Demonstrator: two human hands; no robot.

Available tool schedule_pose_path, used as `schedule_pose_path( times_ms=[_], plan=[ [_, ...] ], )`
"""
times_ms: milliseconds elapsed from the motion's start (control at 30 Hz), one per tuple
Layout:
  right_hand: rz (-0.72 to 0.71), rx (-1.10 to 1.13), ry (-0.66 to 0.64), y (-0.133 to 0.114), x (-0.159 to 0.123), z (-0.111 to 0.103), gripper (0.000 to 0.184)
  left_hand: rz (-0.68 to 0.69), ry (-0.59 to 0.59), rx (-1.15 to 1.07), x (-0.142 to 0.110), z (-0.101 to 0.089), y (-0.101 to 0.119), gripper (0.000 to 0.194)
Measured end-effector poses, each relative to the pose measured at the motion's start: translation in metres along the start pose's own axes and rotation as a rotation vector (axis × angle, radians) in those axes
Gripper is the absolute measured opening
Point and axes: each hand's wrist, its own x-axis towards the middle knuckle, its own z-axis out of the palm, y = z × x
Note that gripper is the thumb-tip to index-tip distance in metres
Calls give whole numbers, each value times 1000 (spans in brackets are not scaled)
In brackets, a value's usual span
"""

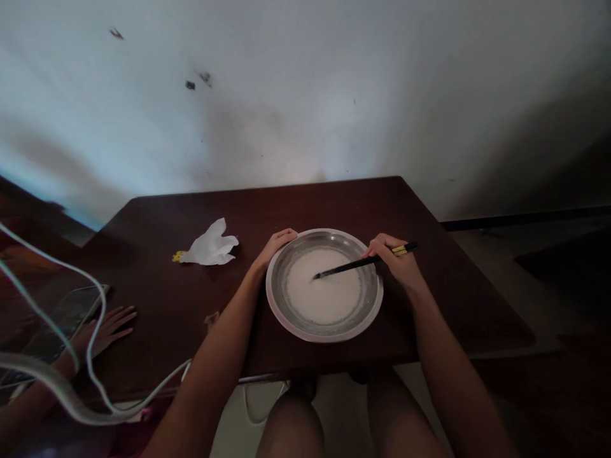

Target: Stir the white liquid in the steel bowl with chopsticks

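A wide metal basin (277,312) stands on the dark table, with a whitish liquid (324,299) covering its bottom. My left hand (280,240) grips the far left rim, its fingers bent over the edge. In my right hand (390,253), above the right rim, are black chopsticks (351,264) with gold bands at the upper end. They slant down to the left, and their tips dip into the liquid near the middle. The two sticks lie so close together that I cannot tell them apart.
Left of the basin lies a crumpled white plastic bag (210,247) with a yellow end. Another person's hand (107,331) rests flat on the table by a phone (71,312). White cables (95,343) cross the lower left. A wall (305,95) rises behind the table (305,203).
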Motion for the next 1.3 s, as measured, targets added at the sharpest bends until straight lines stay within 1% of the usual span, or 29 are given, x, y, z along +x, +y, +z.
schedule_pose_path(
  times_ms=[67,100,167,233,300,367,400,433,500,533,600,667,733,800,833,867,933,967,1033,1100,1133,1167,1233,1267,1300],
  plan=[
    [-11,50,67,0,0,0,33,-1,-8,-1,1,-1,-1,31],
    [-8,81,68,0,0,0,35,0,-12,1,1,-1,-2,31],
    [6,94,-6,-1,-1,1,34,4,-19,9,2,-2,-4,31],
    [15,33,-57,-1,-1,1,30,12,-22,13,3,-3,-5,30],
    [5,-1,7,-1,0,1,29,14,-22,9,3,-4,-5,30],
    [-6,37,81,0,0,1,33,5,-20,4,3,-3,-4,30],
    [-5,62,77,0,0,1,35,-1,-17,3,2,-3,-3,30],
    [0,75,42,0,0,1,35,-4,-14,2,2,-2,-3,30],
    [15,44,-48,0,0,1,32,4,-9,2,1,-1,-2,30],
    [20,14,-62,0,0,1,30,10,-7,1,1,-1,-2,30],
    [17,-3,2,0,0,1,30,19,-9,3,1,-1,-2,30],
    [11,52,69,0,0,0,33,12,-16,10,1,-1,-3,29],
    [11,84,26,1,0,0,34,3,-18,12,2,-2,-4,29],
    [13,44,-41,0,0,0,31,-3,-13,8,2,-2,-4,30],
    [11,14,-37,0,0,0,29,-2,-11,5,3,-2,-4,30],
    [7,-1,-6,0,0,0,28,-1,-11,1,2,-2,-4,30],
    [-3,27,75,0,1,0,31,-2,-14,1,2,-2,-3,31],
    [-3,49,80,-1,1,0,33,-2,-15,4,2,-2,-3,30],
    [7,57,13,-1,1,1,34,-1,-11,17,2,-1,-2,29],
    [16,-2,-48,-2,1,2,30,6,-4,24,1,-1,-1,28],
    [16,-30,-34,-2,1,2,29,11,-4,25,1,-1,-1,28],
    [13,-35,7,-2,1,2,29,13,-7,25,1,0,-1,28],
    [10,13,83,-1,1,2,33,7,-9,21,0,0,-1,28],
    [11,45,81,-1,0,1,34,0,-10,17,0,-1,-1,28],
    [12,62,51,0,0,1,35,-5,-12,8,0,-1,-2,29]
  ],
)
